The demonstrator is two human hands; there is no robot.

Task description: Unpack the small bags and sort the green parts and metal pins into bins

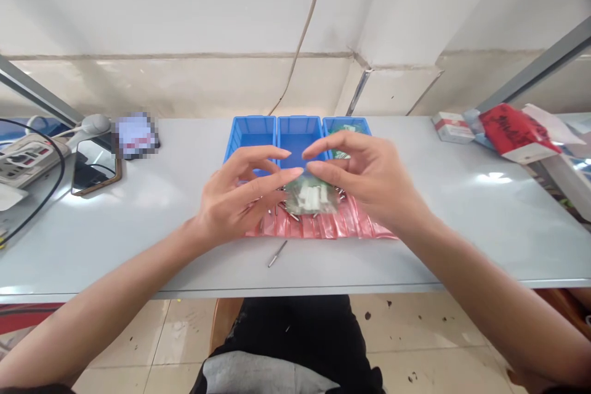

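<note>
My left hand (244, 191) is over the table with its index finger and thumb apart, and nothing shows between their tips. Facing it, my right hand (360, 172) has curved fingers, with a small gap between index finger and thumb. Just below the fingertips is a clear bag of white cylindrical pieces (313, 197); whether a finger touches it cannot be made out. Under the bag, a red plastic sheet (327, 226) bears several small metal pins, partly hidden by my hands. One metal pin (277, 254) lies apart, nearer the front edge.
Behind my hands stand three blue bins, left (253, 129), middle (299, 128) and right (346, 125); the right one holds green-tinted bags. At left are a phone (95, 166) and a power strip (30, 160). A small box (453, 128) and red packaging (519, 132) are at right.
</note>
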